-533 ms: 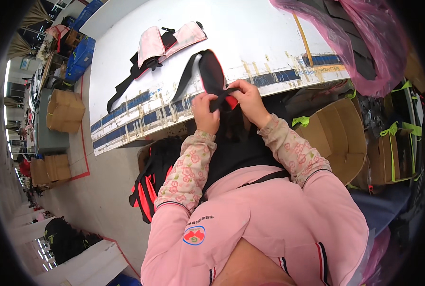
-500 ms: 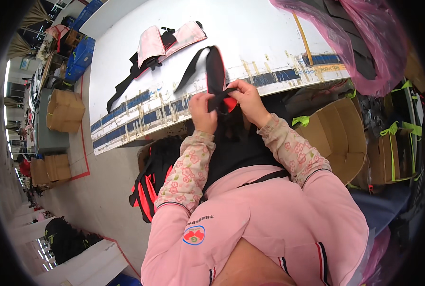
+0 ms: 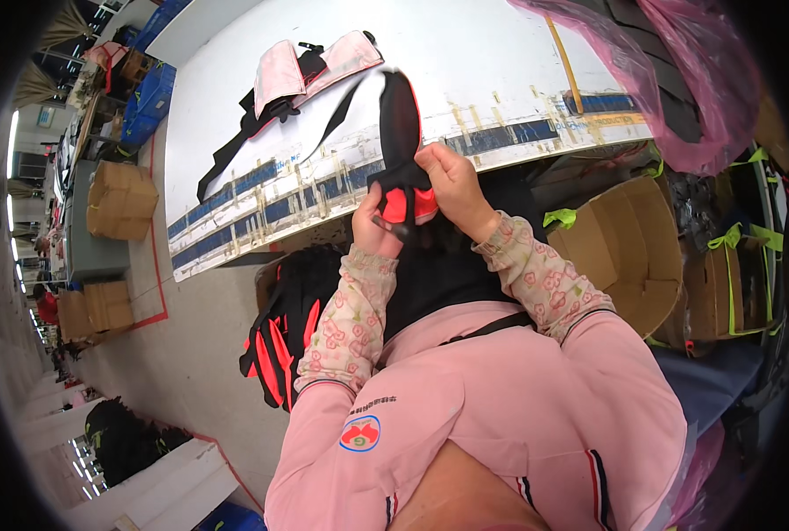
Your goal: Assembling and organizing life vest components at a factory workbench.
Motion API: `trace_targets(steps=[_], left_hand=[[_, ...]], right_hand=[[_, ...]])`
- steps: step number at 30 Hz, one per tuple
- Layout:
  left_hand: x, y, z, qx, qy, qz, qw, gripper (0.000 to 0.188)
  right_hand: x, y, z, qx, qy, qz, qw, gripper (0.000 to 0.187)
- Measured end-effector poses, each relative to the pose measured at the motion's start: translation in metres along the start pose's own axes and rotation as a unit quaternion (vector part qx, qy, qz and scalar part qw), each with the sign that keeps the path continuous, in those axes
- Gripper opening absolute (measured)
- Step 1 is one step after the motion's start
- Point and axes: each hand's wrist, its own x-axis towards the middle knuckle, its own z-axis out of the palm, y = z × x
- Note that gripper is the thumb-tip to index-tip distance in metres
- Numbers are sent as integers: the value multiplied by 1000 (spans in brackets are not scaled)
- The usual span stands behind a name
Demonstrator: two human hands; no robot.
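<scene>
A black fabric strap [image 3: 400, 119] with bright red lining stands up from my hands, over the near edge of the table. On its lower end, where red shows, my left hand [image 3: 375, 234] is closed with the thumb on top. My right hand [image 3: 455, 188] grips the strap's other side, fingers curled and partly hidden. A thin black band runs out from the strap across the white tabletop. Beyond it lies a second piece, a black strap with pale pink panels [image 3: 279, 75] and black buckles.
The white table [image 3: 465, 53] has a worn, tape-marked front edge. A pink plastic bag [image 3: 713, 115] with dark pieces and a wooden stick [image 3: 564, 62] are at right. An open cardboard box [image 3: 624, 243] stands below. Black-and-red straps [image 3: 279, 345] hang by my left arm.
My hands have drawn slightly apart and turned the strap, so more of its red lining shows. The thin band has shifted on the table.
</scene>
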Motion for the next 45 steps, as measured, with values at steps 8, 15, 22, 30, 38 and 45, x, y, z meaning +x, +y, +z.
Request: trace_targets(steps=[8, 15, 22, 30, 38, 45], left_hand=[[-17, 12, 41, -44, -144, -53, 987, 57], [-15, 31, 54, 126, -115, 46, 984, 53], [-20, 8, 24, 104, -20, 38, 994, 47], [-15, 25, 17, 90, -66, 100, 989, 43], [-10, 33, 25, 22, -179, 80, 980, 45], [-16, 52, 45, -59, -153, 132, 978, 30]], right_hand=[[7, 12, 2, 102, -4, 63, 993, 31], [14, -15, -1, 358, -53, 310, 879, 31], [4, 2, 19, 441, 23, 184, 878, 35], [-24, -3, 23, 501, -65, 307, 806, 23], [-12, 18, 12, 507, -11, 290, 812, 21], [-2, -17, 16, 549, -121, 237, 792, 29]])
